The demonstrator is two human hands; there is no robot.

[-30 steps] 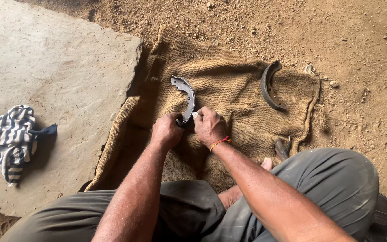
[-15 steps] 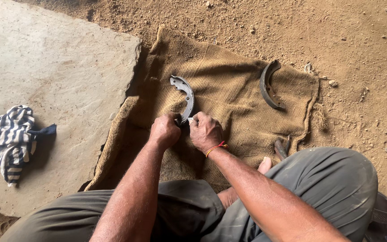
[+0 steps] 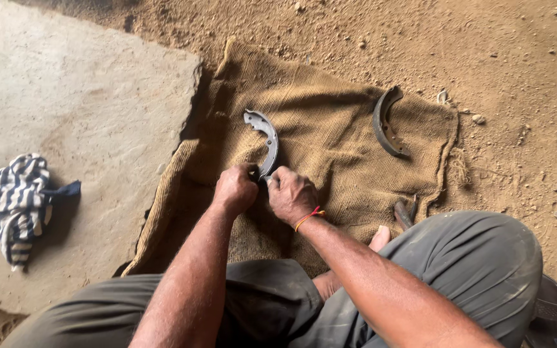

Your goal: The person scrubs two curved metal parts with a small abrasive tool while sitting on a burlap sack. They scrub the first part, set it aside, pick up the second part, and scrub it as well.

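A curved grey metal brake shoe (image 3: 264, 138) stands on edge on a brown burlap sack (image 3: 330, 122). My left hand (image 3: 234, 190) is closed around its near end. My right hand (image 3: 291, 195), with a red thread on the wrist, grips the same end from the right side. The near tip of the shoe is hidden between my fingers. A second, darker brake shoe (image 3: 385, 124) lies on the sack to the far right, away from both hands.
A flat concrete slab (image 3: 72, 116) lies to the left with a blue-and-white striped cloth (image 3: 14, 203) on it. Dusty dirt ground with small stones surrounds the sack. A tool handle (image 3: 404, 212) pokes out beside my right knee (image 3: 478, 258). My foot (image 3: 380, 238) rests on the sack.
Both hands have stayed on the near end of the brake shoe; my right hand has shifted slightly lower and closer to my left. The shoe has barely moved.
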